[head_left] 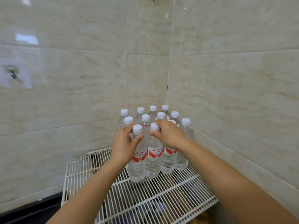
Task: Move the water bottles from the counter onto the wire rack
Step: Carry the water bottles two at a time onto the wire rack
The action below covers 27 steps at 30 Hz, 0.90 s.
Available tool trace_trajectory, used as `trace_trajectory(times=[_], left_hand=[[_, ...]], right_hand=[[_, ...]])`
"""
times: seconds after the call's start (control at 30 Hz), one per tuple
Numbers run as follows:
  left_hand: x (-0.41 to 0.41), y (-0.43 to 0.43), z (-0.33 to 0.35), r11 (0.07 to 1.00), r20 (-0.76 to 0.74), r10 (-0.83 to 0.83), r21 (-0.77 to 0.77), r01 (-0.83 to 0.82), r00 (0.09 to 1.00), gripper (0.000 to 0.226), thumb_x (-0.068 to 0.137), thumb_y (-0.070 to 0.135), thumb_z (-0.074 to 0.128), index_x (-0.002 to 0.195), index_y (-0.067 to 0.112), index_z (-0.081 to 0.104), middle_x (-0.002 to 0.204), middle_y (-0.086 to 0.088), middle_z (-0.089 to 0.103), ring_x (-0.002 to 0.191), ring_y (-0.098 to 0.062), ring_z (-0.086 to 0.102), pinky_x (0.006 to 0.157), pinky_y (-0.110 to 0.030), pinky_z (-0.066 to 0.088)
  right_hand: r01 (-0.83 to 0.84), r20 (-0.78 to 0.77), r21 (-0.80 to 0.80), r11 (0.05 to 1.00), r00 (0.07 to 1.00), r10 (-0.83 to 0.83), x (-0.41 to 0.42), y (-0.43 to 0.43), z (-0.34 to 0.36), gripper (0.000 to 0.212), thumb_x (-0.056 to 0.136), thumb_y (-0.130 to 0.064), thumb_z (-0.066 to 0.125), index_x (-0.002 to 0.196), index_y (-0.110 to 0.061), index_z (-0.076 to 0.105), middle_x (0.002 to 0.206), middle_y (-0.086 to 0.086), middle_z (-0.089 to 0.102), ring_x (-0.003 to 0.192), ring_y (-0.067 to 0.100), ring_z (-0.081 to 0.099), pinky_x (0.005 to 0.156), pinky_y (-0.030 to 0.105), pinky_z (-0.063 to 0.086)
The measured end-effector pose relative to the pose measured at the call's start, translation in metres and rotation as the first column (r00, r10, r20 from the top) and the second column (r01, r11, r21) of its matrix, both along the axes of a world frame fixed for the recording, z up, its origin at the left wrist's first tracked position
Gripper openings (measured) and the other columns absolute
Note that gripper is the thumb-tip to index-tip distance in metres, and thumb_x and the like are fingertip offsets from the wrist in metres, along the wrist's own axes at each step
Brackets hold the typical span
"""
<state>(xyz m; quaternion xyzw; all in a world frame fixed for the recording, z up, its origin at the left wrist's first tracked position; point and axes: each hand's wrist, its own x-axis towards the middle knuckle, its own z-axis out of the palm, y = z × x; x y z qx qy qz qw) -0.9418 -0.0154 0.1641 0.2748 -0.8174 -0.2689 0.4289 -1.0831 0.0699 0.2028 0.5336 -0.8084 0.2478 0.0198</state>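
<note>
Left hand gripping left bottle, right hand gripping right bottle

Wire rack: white coated wire, close parallel bars, raised rim at the left end, set into a tiled wall corner. Load: water bottles, about twelve, clear plastic, white screw caps, red-and-white labels. All upright, packed touching in rows at the rack's far right, the back rows near both walls. Bases rest directly on the bars.
</note>
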Motion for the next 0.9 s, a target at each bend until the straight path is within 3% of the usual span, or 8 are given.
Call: trace_trajectory(times=[0.13,0.3,0.43,0.5,0.73,0.9], left_hand=[[0.002,0.012,-0.004,0.999,-0.011,0.022,0.027,-0.022,1.0,0.039,0.087,0.025,0.066,0.125,0.026,0.058,0.101,0.002,0.059,0.079,-0.018,0.056,0.065,-0.023,0.039],[0.023,0.015,-0.014,0.99,0.132,0.089,0.098,-0.103,0.987,0.056,0.087,0.027,0.065,0.14,0.022,0.045,0.13,-0.003,0.057,0.095,-0.015,0.057,0.085,-0.033,0.05],[0.056,0.028,-0.04,0.979,0.209,0.15,0.104,-0.174,0.966,0.049,0.09,0.033,0.06,0.136,0.019,0.05,0.132,-0.007,0.056,0.114,-0.022,0.056,0.101,-0.042,0.046],[0.075,0.036,-0.054,0.966,0.242,0.195,0.12,-0.229,0.95,0.048,0.091,0.034,0.057,0.137,0.018,0.05,0.135,-0.007,0.053,0.118,-0.023,0.054,0.104,-0.043,0.044],[0.173,0.062,-0.095,0.89,0.276,0.38,0.153,-0.43,0.883,0.044,0.092,0.031,0.056,0.134,0.018,0.054,0.129,-0.005,0.056,0.116,-0.021,0.053,0.1,-0.035,0.044],[0.275,0.095,-0.13,0.771,0.256,0.556,0.196,-0.606,0.79,0.042,0.093,0.025,0.055,0.134,0.019,0.052,0.128,-0.001,0.054,0.119,-0.019,0.05,0.101,-0.035,0.045]], right_hand=[[0.008,-0.023,-0.03,1.0,1.0,-0.009,0.004,0.007,-0.009,0.03,0.092,-0.036,0.058,0.118,-0.022,0.052,0.107,0.002,0.062,0.096,0.027,0.06,0.077,0.041,0.051],[0.05,0.026,-0.218,0.975,0.999,-0.045,0.015,0.025,-0.018,0.045,0.091,-0.036,0.058,0.134,-0.025,0.046,0.113,-0.001,0.059,0.102,0.021,0.059,0.08,0.038,0.05],[-0.006,0.09,-0.311,0.95,0.995,0.036,0.041,0.038,-0.035,0.039,0.093,-0.034,0.055,0.13,-0.02,0.051,0.096,-0.009,0.052,0.087,0.012,0.054,0.069,0.027,0.044],[-0.091,0.097,-0.284,0.954,0.988,0.123,0.059,0.038,-0.05,0.035,0.093,-0.035,0.056,0.125,-0.022,0.054,0.09,-0.008,0.052,0.081,0.011,0.053,0.069,0.03,0.047],[-0.385,0.192,-0.144,0.911,0.893,0.408,0.144,0.031,-0.109,0.042,0.09,-0.045,0.057,0.127,-0.026,0.054,0.097,-0.01,0.053,0.081,0.009,0.053,0.074,0.031,0.049],[-0.517,0.255,-0.105,0.85,0.812,0.525,0.231,0.021,-0.141,0.037,0.088,-0.045,0.06,0.119,-0.025,0.057,0.091,-0.008,0.053,0.078,0.011,0.053,0.076,0.034,0.05]])
